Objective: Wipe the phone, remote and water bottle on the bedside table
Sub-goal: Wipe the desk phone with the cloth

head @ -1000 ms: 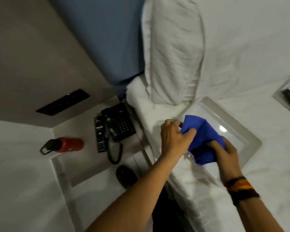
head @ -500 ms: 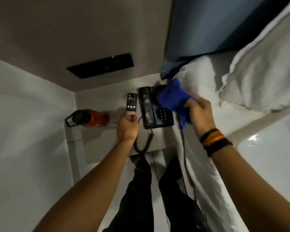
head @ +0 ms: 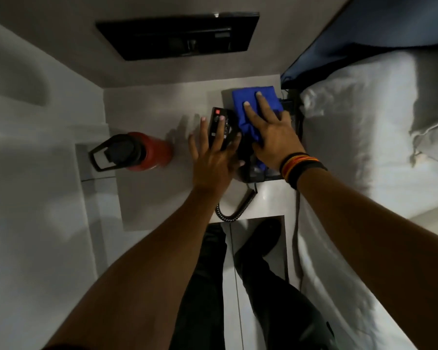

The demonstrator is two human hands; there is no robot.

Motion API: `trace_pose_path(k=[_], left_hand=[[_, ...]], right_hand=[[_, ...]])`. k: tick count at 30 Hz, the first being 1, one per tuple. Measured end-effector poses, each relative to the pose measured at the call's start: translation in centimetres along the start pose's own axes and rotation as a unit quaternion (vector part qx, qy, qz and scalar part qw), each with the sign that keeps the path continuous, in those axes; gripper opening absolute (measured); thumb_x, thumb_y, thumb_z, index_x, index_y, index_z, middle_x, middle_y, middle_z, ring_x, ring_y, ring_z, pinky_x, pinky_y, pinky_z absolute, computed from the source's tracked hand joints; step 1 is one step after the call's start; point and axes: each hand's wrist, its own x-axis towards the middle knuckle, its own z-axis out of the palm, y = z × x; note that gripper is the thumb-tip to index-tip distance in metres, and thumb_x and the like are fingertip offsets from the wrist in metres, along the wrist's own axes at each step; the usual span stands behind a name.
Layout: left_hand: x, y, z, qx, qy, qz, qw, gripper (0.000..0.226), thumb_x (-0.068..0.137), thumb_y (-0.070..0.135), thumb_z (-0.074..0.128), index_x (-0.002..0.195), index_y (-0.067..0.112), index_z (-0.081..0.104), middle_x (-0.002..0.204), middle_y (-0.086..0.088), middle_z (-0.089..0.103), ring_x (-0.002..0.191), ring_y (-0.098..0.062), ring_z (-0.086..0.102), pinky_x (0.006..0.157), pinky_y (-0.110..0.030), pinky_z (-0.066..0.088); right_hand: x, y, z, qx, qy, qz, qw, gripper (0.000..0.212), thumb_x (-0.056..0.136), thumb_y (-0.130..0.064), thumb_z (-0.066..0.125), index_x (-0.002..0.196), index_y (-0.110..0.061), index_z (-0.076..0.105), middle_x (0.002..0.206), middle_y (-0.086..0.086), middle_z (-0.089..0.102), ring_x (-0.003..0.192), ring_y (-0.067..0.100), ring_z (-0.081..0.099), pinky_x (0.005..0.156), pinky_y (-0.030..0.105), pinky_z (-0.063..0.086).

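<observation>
On the bedside table [head: 147, 198], my right hand [head: 271, 140] presses a blue cloth [head: 253, 104] flat onto the black phone [head: 254, 171], which is mostly hidden under the cloth and hand. The phone's coiled cord [head: 234, 210] hangs over the table's front edge. My left hand [head: 213, 160] lies flat, fingers spread, on the black remote [head: 216, 116] just left of the phone. Further left, a red water bottle [head: 153, 152] with a black lid lies on its side, apart from both hands.
A bed with white linen [head: 364, 152] runs along the right, a blue headboard [head: 390, 29] behind it. A black panel [head: 177, 36] sits in the wall behind the table. My dark trousers and shoe [head: 261, 238] are below the table's front edge.
My right hand brought the blue cloth from the bed to the phone and now presses it flat there. My left hand moved to the remote and spread over it. The view swung left and down.
</observation>
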Motion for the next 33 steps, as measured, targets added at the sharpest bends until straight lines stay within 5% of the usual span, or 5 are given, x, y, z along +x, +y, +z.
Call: trace_pose_path(k=[8,13,19,23,33], left_hand=[[0.4,1.1,-0.8,0.008,0.004,-0.086,0.996,0.065,0.094,0.065,0.036,0.156,0.048,0.045,0.180,-0.010,0.010,0.162,-0.053,0.001,0.123,-0.076,-0.006],[1.2,0.7,-1.1,0.025,-0.037,-0.153,0.987,0.107,0.083,0.077,0.061,0.169,0.037,0.013,0.180,-0.010,-0.008,0.162,-0.050,-0.011,0.116,-0.070,-0.021],[0.2,1.5,-2.4,0.018,0.030,0.020,0.999,0.065,0.106,0.030,0.045,0.168,0.027,0.025,0.179,0.000,0.017,0.166,-0.035,0.006,0.128,-0.065,-0.003],[-0.4,2.3,-2.0,0.065,-0.017,0.068,0.995,0.075,0.105,0.059,0.045,0.167,0.022,0.026,0.178,0.001,0.019,0.165,-0.038,0.006,0.127,-0.067,0.001],[-0.2,3.1,-1.7,0.110,-0.003,0.060,0.992,0.087,0.097,0.058,0.061,0.167,0.020,0.027,0.177,-0.001,0.022,0.165,-0.041,0.006,0.128,-0.064,-0.004]], right_hand=[[-7.3,0.1,4.4,-0.029,0.006,0.010,0.999,0.078,0.090,-0.009,0.054,0.156,-0.034,0.020,0.169,-0.001,-0.001,0.138,0.048,0.029,0.098,0.047,0.054],[-16.8,0.6,9.2,0.032,-0.096,0.090,0.991,0.065,0.091,-0.013,0.047,0.149,-0.041,0.036,0.164,-0.001,0.022,0.126,0.035,0.046,0.090,0.047,0.057],[-15.3,1.1,3.1,0.215,0.174,0.228,0.934,0.059,0.074,-0.019,0.038,0.125,-0.023,0.067,0.115,0.016,0.072,0.097,0.040,0.064,0.088,0.042,0.055],[-8.4,0.7,-3.5,0.141,0.248,0.173,0.943,0.061,0.079,-0.009,0.042,0.137,-0.025,0.058,0.142,0.007,0.059,0.110,0.037,0.054,0.093,0.040,0.047],[-6.9,2.4,3.8,-0.065,-0.021,0.110,0.992,0.078,0.090,-0.013,0.052,0.156,-0.035,0.019,0.169,-0.001,-0.001,0.134,0.041,0.031,0.102,0.053,0.046]])
